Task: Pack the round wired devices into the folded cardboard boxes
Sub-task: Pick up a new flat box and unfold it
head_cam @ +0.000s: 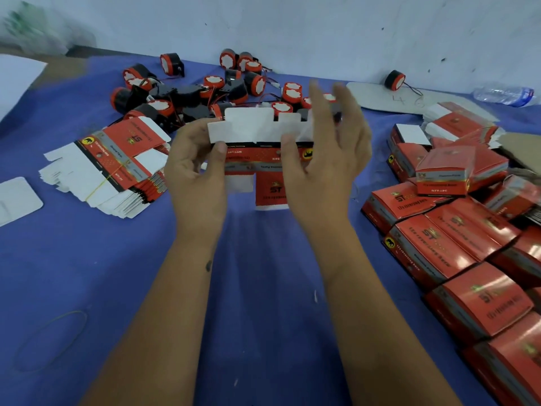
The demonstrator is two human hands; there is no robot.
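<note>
Hands (pixel 199 168) (pixel 325 159) hold flat carton (pixel 257 155), printed "ST", "QTY:1PC".

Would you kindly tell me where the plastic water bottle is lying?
The water bottle lies at the table's far right edge by the wall, just right of a lone round device.
</note>
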